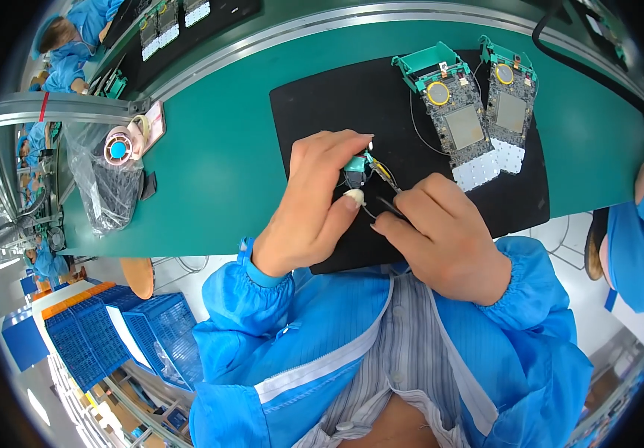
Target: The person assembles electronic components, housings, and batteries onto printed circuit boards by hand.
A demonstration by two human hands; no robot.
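My left hand (pixel 308 196) is closed around a small green plastic part (pixel 356 163) with a dark piece below it, pinched between fingers and thumb. A white cover sits on the thumb tip. From the right, my right hand (pixel 445 228) pinches a thin dark tool (pixel 391 204) that looks like tweezers, close to the green part. A narrow yellow-and-grey piece (pixel 385 172) and a thin wire show between the hands; how they join is partly hidden by my fingers. Both hands are over a black mat (pixel 337 97).
Two circuit boards with green plastic frames, one on the left (pixel 458 119) and one on the right (pixel 510 108), lie at the mat's far right. A tape roll (pixel 118 149) and a clear plastic bag (pixel 105 196) rest on the green table (pixel 210 149). Blue crates (pixel 161 336) stand lower left; co-workers sit nearby.
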